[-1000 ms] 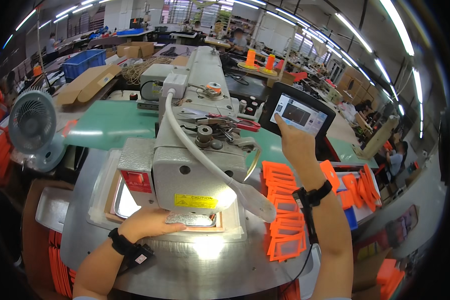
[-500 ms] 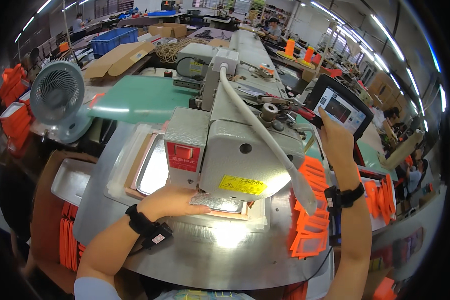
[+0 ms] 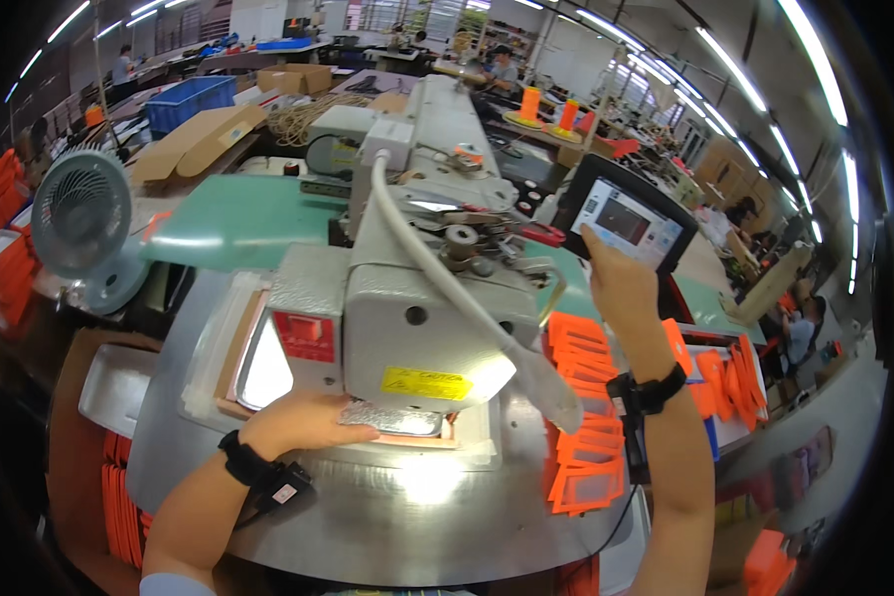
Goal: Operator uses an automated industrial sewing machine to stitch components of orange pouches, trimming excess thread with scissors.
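Observation:
My left hand (image 3: 298, 421) lies by a shallow metal tray (image 3: 392, 417) under the head of a grey industrial sewing machine (image 3: 417, 333). Its thumb is stretched along the tray's near side; the machine partly hides the other fingers. The tray sits inside a wooden-looking frame (image 3: 238, 368) on a polished metal table (image 3: 348, 517). My right hand (image 3: 626, 288) is raised at the tablet-like touch screen (image 3: 621, 214). The index finger points out at the screen's lower left part, and the hand holds nothing. Both wrists wear black straps.
Orange-edged pieces (image 3: 586, 427) lie stacked right of the machine, and more orange pieces (image 3: 730, 382) farther right. At left are a grey fan (image 3: 81, 214), an empty tray (image 3: 119, 387) and a cardboard box (image 3: 74, 457). A pale cable hose (image 3: 417, 253) crosses the machine head.
The whole view has swung, so the machine, screen and both hands appear farther left. My left hand stays at the tray and my right index finger stays at the screen.

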